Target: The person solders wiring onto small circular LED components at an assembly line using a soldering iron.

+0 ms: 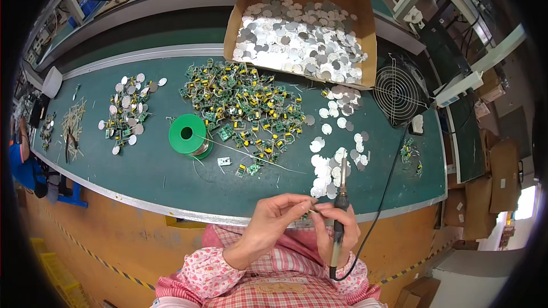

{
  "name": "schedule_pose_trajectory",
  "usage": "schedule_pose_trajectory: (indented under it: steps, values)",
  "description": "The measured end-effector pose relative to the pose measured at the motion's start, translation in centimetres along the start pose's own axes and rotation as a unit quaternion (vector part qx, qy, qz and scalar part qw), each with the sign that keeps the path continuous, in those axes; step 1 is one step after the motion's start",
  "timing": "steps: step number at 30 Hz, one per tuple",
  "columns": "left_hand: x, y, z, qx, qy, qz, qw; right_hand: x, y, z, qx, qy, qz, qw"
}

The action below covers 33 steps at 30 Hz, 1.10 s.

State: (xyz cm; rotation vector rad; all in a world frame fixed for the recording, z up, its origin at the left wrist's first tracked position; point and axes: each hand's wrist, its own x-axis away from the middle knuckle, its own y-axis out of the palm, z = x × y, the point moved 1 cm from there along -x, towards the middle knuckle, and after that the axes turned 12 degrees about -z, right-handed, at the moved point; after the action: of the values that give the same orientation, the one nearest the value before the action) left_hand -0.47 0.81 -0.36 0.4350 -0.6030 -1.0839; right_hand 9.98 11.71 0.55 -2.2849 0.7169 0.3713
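My left hand (267, 223) is closed in a pinch at the table's front edge, its fingertips meeting those of my right hand (337, 229). Between them is a small circuit board (308, 215), mostly covered by the fingers. A soldering iron (342, 201) rests in my right hand, its tip pointing up toward the far side and its cord trailing to the right. Just beyond the fingers lie loose silvery discs (323, 174). Left of them, a green spool of solder wire (186, 135) has a length of wire stretched toward the right.
A big pile of small circuit boards with yellow parts (245, 100) covers the table's middle. Behind stands a cardboard box (370, 51) of silvery discs. A fan with a round wire guard (399, 88) is at right. Boards with discs (127, 111) lie left. A person's arm (24, 140) shows far left.
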Motion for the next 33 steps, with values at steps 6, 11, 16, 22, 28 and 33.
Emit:
schedule_pose_trajectory:
  steps: [6, 11, 16, 22, 28, 33]
  values:
    - [0.4, 1.1, -0.1, -0.042, 0.001, 0.001, 0.999, -0.1, 0.2, -0.7, -0.028, 0.085, -0.006, 0.996]
    - [0.8, 0.8, -0.9, 0.013, 0.019, -0.027, 0.999, 1.3, 0.3, -0.4, -0.226, 0.205, -0.022, 0.952]
    - [1.0, 0.8, -0.1, 0.028, -0.039, -0.041, 0.998, 1.0, 0.0, -0.9, -0.253, 0.248, 0.015, 0.935]
    - [0.7, -1.1, 0.1, 0.04, -0.092, -0.114, 0.988, -0.4, 0.2, -1.4, -0.195, 0.237, 0.009, 0.952]
    - [0.3, -0.6, 0.6, 0.122, -0.1, -0.088, 0.984, 0.1, 0.5, -0.5, -0.177, 0.217, 0.045, 0.959]
    - [0.1, 0.0, 0.5, -0.012, -0.061, -0.082, 0.995, -0.2, 0.5, -0.9, -0.149, 0.189, 0.049, 0.969]
